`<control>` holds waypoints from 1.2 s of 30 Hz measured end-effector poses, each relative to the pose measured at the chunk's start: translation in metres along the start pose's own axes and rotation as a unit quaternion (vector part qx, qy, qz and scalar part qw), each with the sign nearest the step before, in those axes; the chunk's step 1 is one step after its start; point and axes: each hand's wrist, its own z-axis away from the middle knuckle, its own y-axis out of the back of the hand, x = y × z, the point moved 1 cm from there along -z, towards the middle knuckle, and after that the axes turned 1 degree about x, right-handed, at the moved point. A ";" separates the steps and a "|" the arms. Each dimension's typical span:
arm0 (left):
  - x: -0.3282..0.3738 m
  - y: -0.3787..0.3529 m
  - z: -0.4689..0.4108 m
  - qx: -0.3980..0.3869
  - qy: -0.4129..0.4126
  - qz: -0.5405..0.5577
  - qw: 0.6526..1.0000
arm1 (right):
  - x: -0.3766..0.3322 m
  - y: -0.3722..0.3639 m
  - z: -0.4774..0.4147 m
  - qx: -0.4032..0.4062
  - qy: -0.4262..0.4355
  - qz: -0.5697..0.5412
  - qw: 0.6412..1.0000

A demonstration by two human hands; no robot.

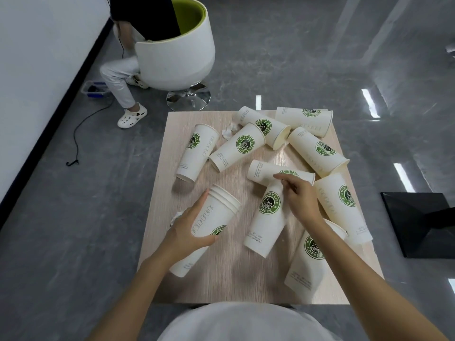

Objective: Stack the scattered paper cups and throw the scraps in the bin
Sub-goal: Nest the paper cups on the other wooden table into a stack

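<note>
Head view: at lower centre, the left hand wraps a nested stack of cups, tilted on the wooden table. The right hand pinches the rim end of a lying cup at centre. Other cups lie scattered toward the upper right; a crumpled scrap sits above. Thin, light paper likely dents easily; the stiffer rim is the best hold.
</note>
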 end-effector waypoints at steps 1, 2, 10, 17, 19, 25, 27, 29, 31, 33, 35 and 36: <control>-0.002 0.002 0.001 -0.002 -0.001 -0.002 1.000 | -0.001 0.002 -0.001 0.012 -0.002 -0.012 1.000; -0.004 0.004 0.001 -0.005 0.000 -0.005 1.000 | -0.002 0.004 -0.001 0.022 -0.002 -0.021 1.000; -0.013 0.009 0.001 -0.023 -0.024 -0.070 0.997 | -0.013 0.019 -0.011 0.124 0.000 -0.069 0.990; -0.015 0.014 0.004 -0.044 -0.041 -0.138 0.989 | -0.014 0.017 -0.011 0.170 -0.007 -0.096 0.981; -0.014 0.015 0.005 -0.050 -0.045 -0.142 0.988 | -0.014 0.014 -0.011 0.170 -0.016 -0.101 0.980; -0.012 0.008 0.008 -0.070 -0.058 -0.134 0.987 | -0.024 0.001 -0.003 0.149 -0.007 -0.123 0.981; -0.014 0.006 0.010 -0.075 -0.057 -0.121 0.988 | -0.025 -0.001 -0.002 0.146 -0.006 -0.131 0.980; -0.013 0.003 0.010 -0.076 -0.060 -0.105 0.990 | -0.027 -0.003 0.001 0.144 -0.007 -0.130 0.981; -0.009 0.000 0.010 -0.073 -0.061 -0.084 0.992 | -0.030 -0.007 0.005 0.127 -0.011 -0.141 0.982; -0.004 -0.002 0.009 -0.069 -0.058 -0.074 0.993 | -0.034 -0.015 0.011 0.091 -0.017 -0.154 0.984; -0.001 -0.003 0.007 -0.067 -0.058 -0.071 0.994 | -0.038 -0.023 0.018 0.052 -0.018 -0.162 0.985; 0.000 -0.004 0.007 -0.067 -0.058 -0.068 0.994 | -0.040 -0.027 0.022 0.035 -0.015 -0.161 0.986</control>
